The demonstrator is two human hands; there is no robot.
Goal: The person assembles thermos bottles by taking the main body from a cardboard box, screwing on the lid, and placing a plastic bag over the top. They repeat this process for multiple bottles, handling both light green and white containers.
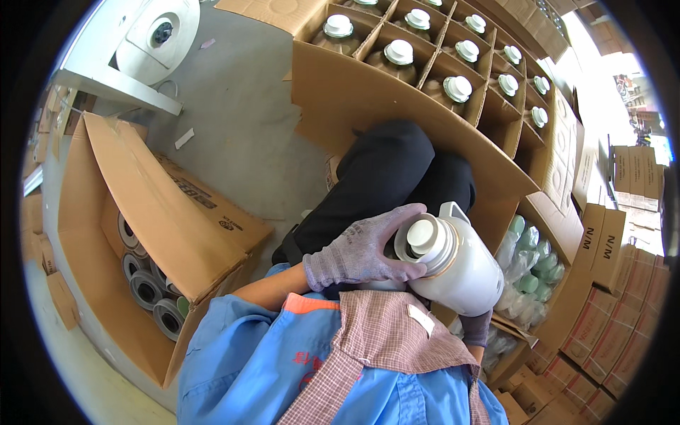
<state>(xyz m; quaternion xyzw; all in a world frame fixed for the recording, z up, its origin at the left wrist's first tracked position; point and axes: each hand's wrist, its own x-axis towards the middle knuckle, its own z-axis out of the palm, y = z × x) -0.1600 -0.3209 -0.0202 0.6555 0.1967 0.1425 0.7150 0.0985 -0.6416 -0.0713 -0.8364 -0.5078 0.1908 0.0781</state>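
Observation:
A white vacuum jug (464, 273) with a side handle leans over my lap, its white stopper (423, 235) facing up and to the left. My left hand (365, 248), in a grey-purple glove, curls its thumb and fingers around a pale ring-shaped collar (401, 244) at the jug's neck. Whether that collar is a separate part, I cannot tell. Only the gloved wrist of my right hand (476, 328) shows, against the jug's lower end; its fingers are hidden behind the jug.
Ahead, a divided carton (418, 95) holds several glass-like bottles with white caps. At left stands an open carton (81, 212) of grey ring-shaped parts (145, 289). Green-capped items in plastic (531, 269) fill a box at right, beside stacked cartons (602, 319). White machinery (117, 85) stands far left.

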